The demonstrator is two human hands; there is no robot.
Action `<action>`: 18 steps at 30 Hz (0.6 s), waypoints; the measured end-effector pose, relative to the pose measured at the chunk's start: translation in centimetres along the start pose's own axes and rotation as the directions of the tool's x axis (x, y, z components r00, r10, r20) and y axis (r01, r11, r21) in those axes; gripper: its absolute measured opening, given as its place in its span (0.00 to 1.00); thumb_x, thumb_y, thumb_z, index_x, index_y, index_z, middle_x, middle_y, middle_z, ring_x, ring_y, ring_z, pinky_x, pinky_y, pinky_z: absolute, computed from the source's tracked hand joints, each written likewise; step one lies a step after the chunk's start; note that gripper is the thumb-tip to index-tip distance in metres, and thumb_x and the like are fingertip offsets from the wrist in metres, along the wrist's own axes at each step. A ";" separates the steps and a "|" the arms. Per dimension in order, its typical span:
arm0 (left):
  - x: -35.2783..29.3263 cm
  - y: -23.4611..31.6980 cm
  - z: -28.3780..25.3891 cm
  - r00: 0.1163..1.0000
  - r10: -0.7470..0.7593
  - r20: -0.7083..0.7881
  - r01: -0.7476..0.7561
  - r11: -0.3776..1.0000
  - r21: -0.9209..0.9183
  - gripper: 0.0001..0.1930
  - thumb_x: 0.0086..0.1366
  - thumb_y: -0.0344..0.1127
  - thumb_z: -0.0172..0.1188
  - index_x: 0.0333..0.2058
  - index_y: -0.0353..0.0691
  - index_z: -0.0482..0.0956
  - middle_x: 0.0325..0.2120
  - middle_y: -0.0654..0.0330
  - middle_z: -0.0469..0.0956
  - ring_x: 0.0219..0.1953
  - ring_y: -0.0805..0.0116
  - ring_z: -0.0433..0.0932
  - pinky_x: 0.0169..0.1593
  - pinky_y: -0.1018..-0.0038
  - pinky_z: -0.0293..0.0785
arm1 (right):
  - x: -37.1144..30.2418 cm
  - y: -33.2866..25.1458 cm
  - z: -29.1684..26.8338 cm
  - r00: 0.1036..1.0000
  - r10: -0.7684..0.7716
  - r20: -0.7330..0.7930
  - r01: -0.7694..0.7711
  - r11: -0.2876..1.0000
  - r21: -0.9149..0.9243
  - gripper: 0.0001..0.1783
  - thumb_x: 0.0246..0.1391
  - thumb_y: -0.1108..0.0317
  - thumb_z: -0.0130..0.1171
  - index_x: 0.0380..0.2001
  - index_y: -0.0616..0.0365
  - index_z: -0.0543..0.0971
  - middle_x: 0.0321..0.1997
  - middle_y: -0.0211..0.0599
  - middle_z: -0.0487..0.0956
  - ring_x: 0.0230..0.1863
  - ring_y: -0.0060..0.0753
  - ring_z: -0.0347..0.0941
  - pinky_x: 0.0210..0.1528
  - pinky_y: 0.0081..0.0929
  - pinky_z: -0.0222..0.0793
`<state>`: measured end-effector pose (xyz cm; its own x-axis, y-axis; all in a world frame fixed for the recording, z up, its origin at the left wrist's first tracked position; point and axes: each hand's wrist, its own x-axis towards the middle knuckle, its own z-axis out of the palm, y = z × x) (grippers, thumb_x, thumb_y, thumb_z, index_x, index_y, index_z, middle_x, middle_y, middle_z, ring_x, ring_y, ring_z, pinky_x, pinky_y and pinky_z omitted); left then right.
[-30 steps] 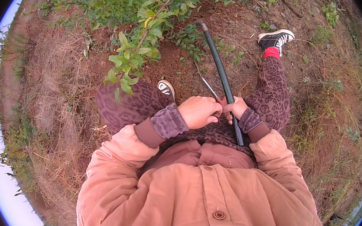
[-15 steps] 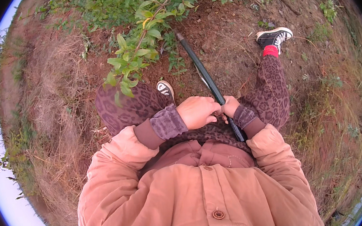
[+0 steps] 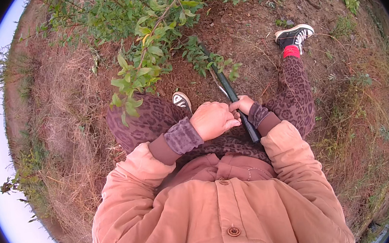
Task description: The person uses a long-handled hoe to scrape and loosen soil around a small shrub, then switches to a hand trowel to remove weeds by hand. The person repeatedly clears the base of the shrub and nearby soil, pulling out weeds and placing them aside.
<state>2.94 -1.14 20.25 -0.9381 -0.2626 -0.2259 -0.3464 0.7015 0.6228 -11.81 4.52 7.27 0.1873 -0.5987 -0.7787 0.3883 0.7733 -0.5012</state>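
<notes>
A dark green pole [image 3: 229,87] slants from my lap away into the leaves of a shrub, and its far end is partly hidden there. My right hand [image 3: 244,105] is closed round the pole near its lower end. Right beside it, my left hand [image 3: 213,120] has its fingers curled inward against the pole and the right fingers; what they grip is hidden. A thin pale rod [image 3: 219,88] runs along the pole's left side, and its near end disappears by my hands.
A leafy shrub [image 3: 160,25] grows ahead, with one branch hanging over my left knee. My legs in spotted trousers [image 3: 290,87] are spread on bare reddish soil [image 3: 241,28]. Dry grass [image 3: 71,120] lies at the left, and more grass [image 3: 355,119] at the right.
My hands and the pole's lower end have shifted slightly away from my body. The pole's far end has gone behind leaves, and a leafy sprig now crosses it.
</notes>
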 end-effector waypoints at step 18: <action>1.6 -0.6 3.0 0.878 -0.468 -0.098 0.168 0.494 -0.853 0.11 0.61 0.36 0.50 0.36 0.36 0.76 0.36 0.60 0.73 0.37 0.76 0.68 0.42 0.78 0.63 | 9.3 -1.9 -8.6 0.177 -0.746 -0.642 -0.461 0.514 -0.724 0.12 0.42 0.64 0.59 0.28 0.60 0.74 0.38 0.46 0.73 0.41 0.46 0.71 0.41 0.36 0.68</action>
<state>1.61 -0.01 17.27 -0.6615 -0.6237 -0.4164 -0.3241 -0.2629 0.9088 -18.55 -0.77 -2.27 -0.8357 -0.5491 -0.0066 -0.5400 0.8240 -0.1718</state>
